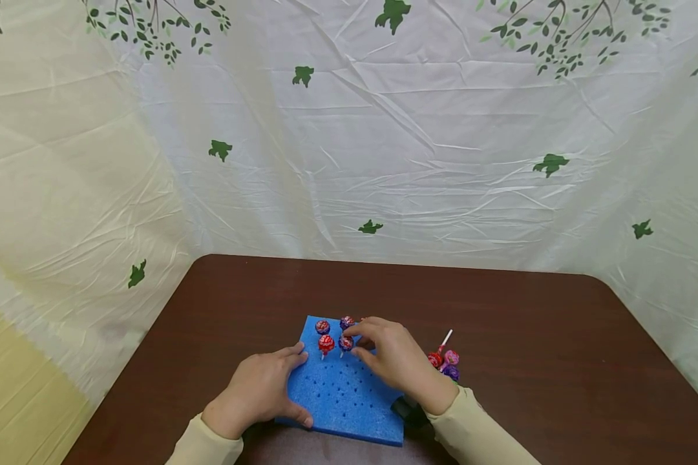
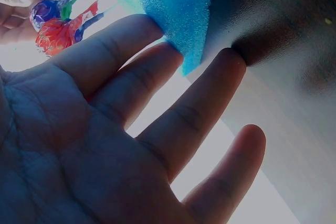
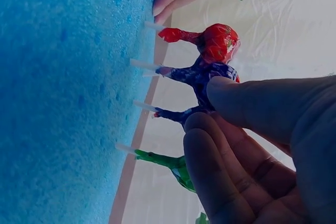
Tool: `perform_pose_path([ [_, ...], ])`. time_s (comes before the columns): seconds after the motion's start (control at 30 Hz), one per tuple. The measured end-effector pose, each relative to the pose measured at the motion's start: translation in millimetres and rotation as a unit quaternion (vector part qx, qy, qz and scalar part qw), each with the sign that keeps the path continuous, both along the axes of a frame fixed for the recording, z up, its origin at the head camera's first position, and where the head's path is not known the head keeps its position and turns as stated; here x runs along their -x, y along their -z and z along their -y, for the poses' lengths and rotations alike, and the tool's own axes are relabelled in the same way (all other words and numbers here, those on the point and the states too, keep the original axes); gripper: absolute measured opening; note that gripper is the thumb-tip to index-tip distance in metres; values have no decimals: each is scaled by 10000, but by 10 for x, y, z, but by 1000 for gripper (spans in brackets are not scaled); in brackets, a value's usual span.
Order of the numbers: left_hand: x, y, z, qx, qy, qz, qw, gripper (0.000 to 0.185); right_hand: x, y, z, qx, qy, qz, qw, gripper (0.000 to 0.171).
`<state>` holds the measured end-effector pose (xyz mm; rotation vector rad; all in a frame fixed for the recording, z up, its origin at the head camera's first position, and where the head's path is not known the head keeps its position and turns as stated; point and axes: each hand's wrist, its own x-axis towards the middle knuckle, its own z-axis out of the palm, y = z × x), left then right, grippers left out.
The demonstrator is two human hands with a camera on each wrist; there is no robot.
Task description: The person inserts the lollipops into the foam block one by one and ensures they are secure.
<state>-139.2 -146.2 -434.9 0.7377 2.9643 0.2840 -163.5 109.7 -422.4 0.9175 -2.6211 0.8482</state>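
Observation:
A blue foam board [image 1: 349, 407] dotted with small holes lies on the table, with several wrapped lollipops standing by their sticks toward its far end. My right hand [image 1: 392, 355] pinches a purple lollipop [image 1: 346, 343] at its wrapped head, thumb and fingertips around it; its white stick enters the foam in the right wrist view. Beside it stand a red lollipop [image 3: 219, 43] and a green-wrapped lollipop [image 3: 181, 169], the green one partly behind my fingers. My left hand [image 1: 264, 387] rests along the board's left edge, fingers spread and fairly straight, thumb at the near corner.
To the right of the board, a bunch of loose lollipops [image 1: 450, 372] is partly hidden by my right forearm, one white stick [image 1: 446, 338] pointing up. A dark object [image 1: 408, 410] sits under that wrist. Behind the brown table [image 1: 529, 336] hangs a leaf-printed cloth [image 1: 471, 129].

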Motion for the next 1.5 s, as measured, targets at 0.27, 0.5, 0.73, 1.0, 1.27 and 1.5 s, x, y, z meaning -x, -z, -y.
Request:
perform_pose_path([
  [0.27,32,6,-8,18,-14,36,10000,107,39,-15,-43,120,7,39,9999,34],
  [0.5,46,2,-17,-23,15,1,10000,107,52,-63,-104,193,11,127,9997,35],
  [0.73,78,17,-17,-59,61,-57,9999,108,80,-143,-251,207,142,177,9995,38],
  [1.0,127,25,-24,-97,84,-25,9999,107,158,-155,-706,312,582,397,9970,37],
  [1.27,156,28,-17,-86,62,11,9999,109,146,-53,-1197,77,1184,539,9915,36],
  [1.5,197,33,6,-86,43,-35,9999,108,164,14,-1329,94,1164,724,9905,35],
])
